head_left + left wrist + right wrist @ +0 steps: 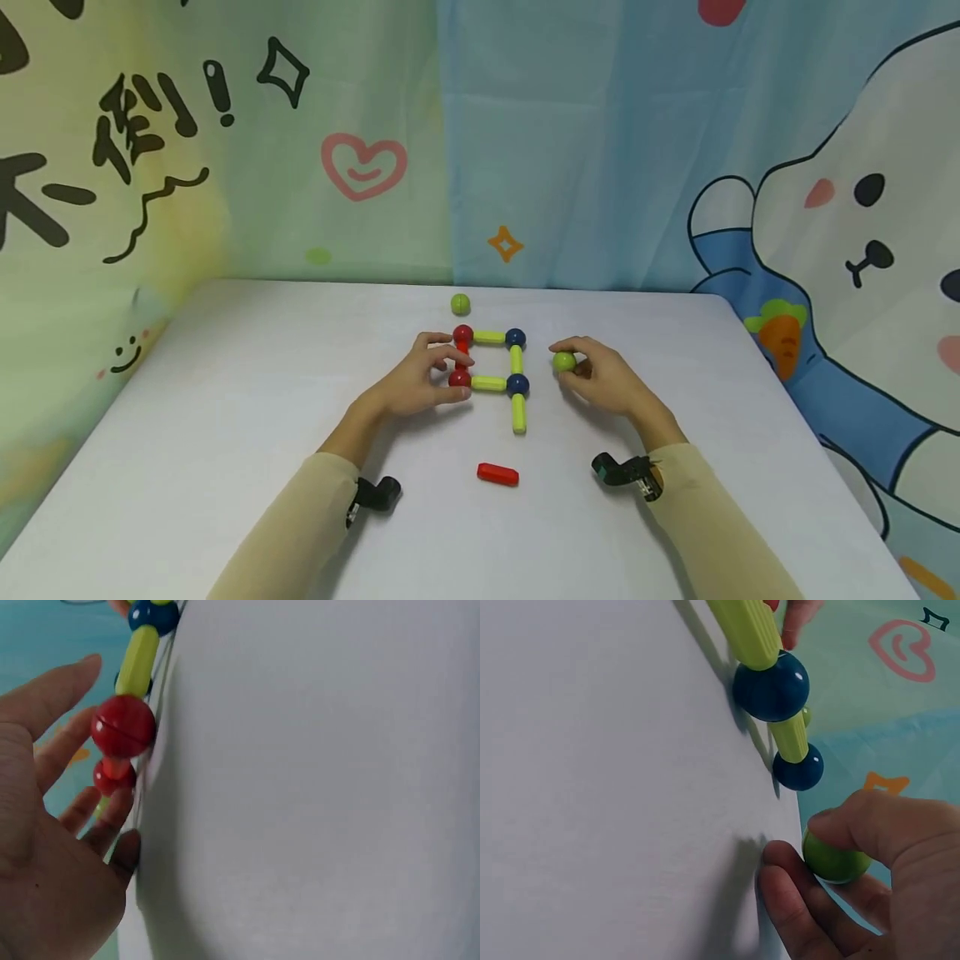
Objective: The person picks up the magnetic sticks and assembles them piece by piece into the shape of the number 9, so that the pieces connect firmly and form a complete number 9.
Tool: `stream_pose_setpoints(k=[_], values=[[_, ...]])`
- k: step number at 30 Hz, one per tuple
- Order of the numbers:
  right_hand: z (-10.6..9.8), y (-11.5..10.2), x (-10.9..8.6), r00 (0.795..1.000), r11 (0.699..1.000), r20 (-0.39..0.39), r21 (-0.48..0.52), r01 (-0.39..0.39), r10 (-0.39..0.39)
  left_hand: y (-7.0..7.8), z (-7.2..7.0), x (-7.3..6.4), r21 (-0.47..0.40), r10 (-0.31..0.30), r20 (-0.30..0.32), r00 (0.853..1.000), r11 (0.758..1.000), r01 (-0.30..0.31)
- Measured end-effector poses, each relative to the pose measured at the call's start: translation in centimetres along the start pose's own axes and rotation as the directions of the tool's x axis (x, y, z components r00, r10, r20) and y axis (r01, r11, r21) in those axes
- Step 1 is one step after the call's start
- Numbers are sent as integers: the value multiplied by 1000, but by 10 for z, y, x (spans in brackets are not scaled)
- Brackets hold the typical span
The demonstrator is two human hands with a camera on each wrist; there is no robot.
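Note:
A square of building rods and balls lies on the white table: two red balls (460, 379), two blue balls (517, 384), a red rod (462, 355) on the left and yellow-green rods (489, 383) on the other sides. One more yellow-green rod (519, 414) juts toward the near edge from the nearer blue ball. My left hand (412, 383) lies at the square's left side, its fingers loosely spread by the red balls; in the left wrist view its thumb stands apart from them. Right of the square, my right hand (602, 382) pinches a green ball (835, 859) between thumb and fingers.
Beyond the square, toward the back edge, sits another green ball (461, 304). A loose red rod (498, 475) lies nearer, between the forearms. Behind the table hangs a printed cloth (585, 150). Each wrist carries a small black camera (622, 469).

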State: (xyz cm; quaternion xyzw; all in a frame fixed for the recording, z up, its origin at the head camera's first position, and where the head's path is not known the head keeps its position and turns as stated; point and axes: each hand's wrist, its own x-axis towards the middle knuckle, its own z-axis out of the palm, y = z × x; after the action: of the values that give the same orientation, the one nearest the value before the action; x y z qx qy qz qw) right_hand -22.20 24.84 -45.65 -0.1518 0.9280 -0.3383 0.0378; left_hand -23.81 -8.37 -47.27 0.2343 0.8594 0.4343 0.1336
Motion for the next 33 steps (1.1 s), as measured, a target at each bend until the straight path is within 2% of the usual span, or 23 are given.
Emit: stream_pose_setpoints(k=[4, 7, 11, 14, 17, 21, 25, 28, 33], values=[[1, 2, -5, 1000, 1000, 11, 16, 13, -14, 5, 7, 0, 116, 38, -40, 998, 993, -33], [4, 2, -8, 1000, 999, 12, 39, 18, -19, 11, 13, 2, 250, 101, -68, 993, 965, -81], [7, -1, -13, 999, 999, 28, 52, 16, -17, 23, 19, 6, 391, 222, -46, 974, 901, -186], [7, -3, -16, 999, 999, 37, 47, 17, -19, 31, 24, 8, 476, 280, -8, 960, 845, -243], [5, -6, -20, 999, 999, 43, 46, 19, -21, 38, 28, 10, 542, 300, 39, 953, 795, -272], [3, -7, -25, 997, 996, 50, 73, 46, -50, 46, 33, 12, 595, 282, 101, 954, 751, -285], [-1, -6, -32, 995, 990, 37, 109, 84, -89, 51, 41, 13, 605, 253, 129, 959, 746, -278], [-3, -7, -36, 993, 986, 43, 130, 100, -107, 53, 46, 13, 584, 238, 136, 962, 765, -271], [-4, -7, -40, 988, 985, 75, 116, 128, -137, 55, 48, 13, 582, 227, 157, 961, 765, -276]])
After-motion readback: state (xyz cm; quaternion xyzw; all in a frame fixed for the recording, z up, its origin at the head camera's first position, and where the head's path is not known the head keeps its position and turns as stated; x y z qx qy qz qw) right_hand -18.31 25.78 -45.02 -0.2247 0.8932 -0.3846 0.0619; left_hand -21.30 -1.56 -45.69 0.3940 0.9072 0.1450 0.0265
